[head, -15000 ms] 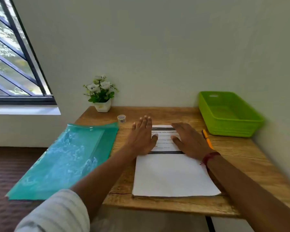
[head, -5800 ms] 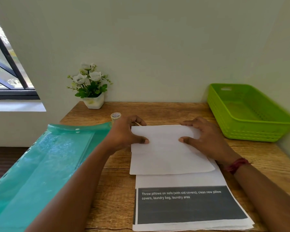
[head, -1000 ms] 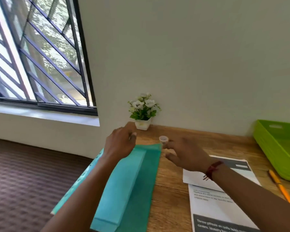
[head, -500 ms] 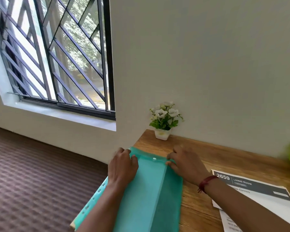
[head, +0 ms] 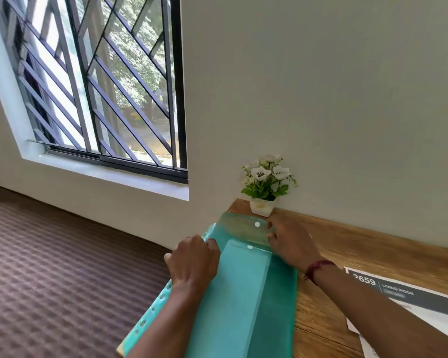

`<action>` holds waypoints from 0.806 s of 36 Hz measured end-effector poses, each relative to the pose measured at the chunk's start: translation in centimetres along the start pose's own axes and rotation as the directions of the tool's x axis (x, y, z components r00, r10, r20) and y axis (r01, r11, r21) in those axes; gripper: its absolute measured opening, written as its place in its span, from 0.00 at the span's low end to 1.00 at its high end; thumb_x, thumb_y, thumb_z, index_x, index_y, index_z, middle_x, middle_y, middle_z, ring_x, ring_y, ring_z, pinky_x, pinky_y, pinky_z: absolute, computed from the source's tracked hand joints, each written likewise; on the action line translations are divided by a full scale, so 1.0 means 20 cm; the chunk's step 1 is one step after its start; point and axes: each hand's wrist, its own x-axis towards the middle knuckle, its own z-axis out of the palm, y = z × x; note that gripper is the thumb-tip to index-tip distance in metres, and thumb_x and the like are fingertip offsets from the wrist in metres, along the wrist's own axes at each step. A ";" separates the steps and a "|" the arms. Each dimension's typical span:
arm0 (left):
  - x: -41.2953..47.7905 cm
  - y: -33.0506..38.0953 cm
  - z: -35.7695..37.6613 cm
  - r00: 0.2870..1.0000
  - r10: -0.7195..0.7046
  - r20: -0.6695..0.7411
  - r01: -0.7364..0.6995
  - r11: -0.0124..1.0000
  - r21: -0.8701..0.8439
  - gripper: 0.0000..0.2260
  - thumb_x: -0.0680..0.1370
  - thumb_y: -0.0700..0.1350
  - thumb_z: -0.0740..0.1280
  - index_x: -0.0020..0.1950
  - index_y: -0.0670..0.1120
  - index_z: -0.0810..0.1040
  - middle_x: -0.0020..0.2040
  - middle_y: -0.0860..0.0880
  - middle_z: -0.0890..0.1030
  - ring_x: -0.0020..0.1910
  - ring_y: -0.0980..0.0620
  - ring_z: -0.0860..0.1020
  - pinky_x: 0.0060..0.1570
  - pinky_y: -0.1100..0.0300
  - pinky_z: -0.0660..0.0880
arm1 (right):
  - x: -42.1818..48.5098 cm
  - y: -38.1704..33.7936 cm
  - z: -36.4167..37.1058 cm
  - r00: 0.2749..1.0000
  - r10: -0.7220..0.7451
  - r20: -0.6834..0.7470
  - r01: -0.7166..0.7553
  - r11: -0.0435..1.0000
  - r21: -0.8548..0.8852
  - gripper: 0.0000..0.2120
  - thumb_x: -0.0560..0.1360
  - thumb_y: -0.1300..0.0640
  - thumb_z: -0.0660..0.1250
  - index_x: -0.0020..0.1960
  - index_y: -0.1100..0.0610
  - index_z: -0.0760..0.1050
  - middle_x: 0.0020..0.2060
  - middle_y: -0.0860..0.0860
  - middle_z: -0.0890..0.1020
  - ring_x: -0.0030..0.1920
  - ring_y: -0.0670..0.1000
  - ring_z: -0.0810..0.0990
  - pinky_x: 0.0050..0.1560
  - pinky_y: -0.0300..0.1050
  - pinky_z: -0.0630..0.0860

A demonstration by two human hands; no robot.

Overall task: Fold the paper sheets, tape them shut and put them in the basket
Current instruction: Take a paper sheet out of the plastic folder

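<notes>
Now, at the left edge of the desk (head: pixel 352 251), the left hand (head: pixel 194 262) grips the punched side of the teal folder (head: pixel 243 293) and the right hand (head: pixel 291 244) pinches its flap; the paper sheets (head: pixel 409 303) lie further right.

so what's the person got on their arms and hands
Both arms are bare, with no sleeve in view. The left hand wears nothing: no glove, watch or ring shows. The right hand has a dark red thread band round its wrist.
</notes>
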 end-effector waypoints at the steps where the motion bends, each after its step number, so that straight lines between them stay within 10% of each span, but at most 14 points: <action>1: 0.00 0.00 0.00 1.000 -0.003 -0.008 0.003 1.000 0.004 0.16 0.78 0.52 0.56 0.43 0.44 0.79 0.48 0.44 0.83 0.46 0.41 0.80 0.49 0.51 0.69 | 0.01 0.00 0.01 0.999 -0.008 0.039 0.007 1.000 0.024 0.07 0.77 0.58 0.61 0.52 0.48 0.71 0.42 0.48 0.79 0.41 0.48 0.75 0.43 0.48 0.73; 14: 0.02 -0.01 0.02 0.998 -0.018 -0.053 0.018 1.000 0.014 0.20 0.77 0.54 0.53 0.33 0.45 0.77 0.36 0.47 0.82 0.35 0.45 0.77 0.49 0.53 0.68 | 0.19 -0.04 -0.05 0.902 0.001 0.431 0.030 0.998 -0.064 0.03 0.77 0.54 0.69 0.45 0.50 0.77 0.38 0.44 0.80 0.40 0.45 0.77 0.37 0.38 0.70; 29: 0.02 -0.01 0.02 0.999 -0.016 -0.047 0.015 1.000 -0.007 0.20 0.77 0.53 0.52 0.29 0.46 0.71 0.33 0.48 0.80 0.32 0.47 0.76 0.51 0.51 0.69 | 0.22 -0.09 -0.06 0.841 0.000 0.542 -0.041 0.997 0.064 0.04 0.75 0.57 0.70 0.46 0.55 0.84 0.42 0.49 0.85 0.37 0.45 0.78 0.36 0.37 0.75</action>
